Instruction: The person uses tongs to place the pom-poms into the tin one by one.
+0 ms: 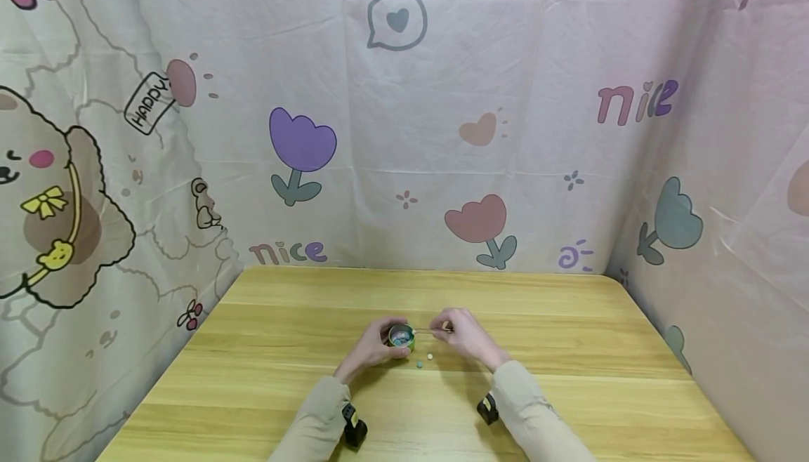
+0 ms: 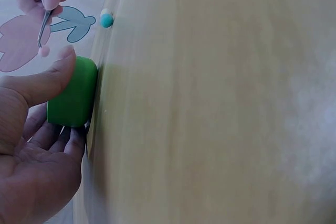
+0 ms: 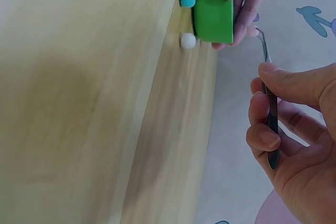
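A small green cup (image 1: pixel 392 347) stands on the table with several teal and pale little balls inside. My left hand (image 1: pixel 371 347) grips the cup, its thumb and fingers on opposite sides. Bent-tip tweezers (image 3: pixel 272 114) are pinched in my right hand (image 1: pixel 468 335), to the right of the cup. Their tip holds a pink pompom (image 2: pixel 44 51) close to the cup's rim. Two more pompoms lie on the table beside the cup, one teal (image 3: pixel 187 0) and one white (image 3: pixel 188 40).
The wooden table (image 1: pixel 303 307) reaches back to a printed cloth (image 1: pixel 404 132), which also hangs at both sides. Black wrist cameras, one on the left sleeve (image 1: pixel 355 430) and one on the right (image 1: pixel 488 409), hang low over the table.
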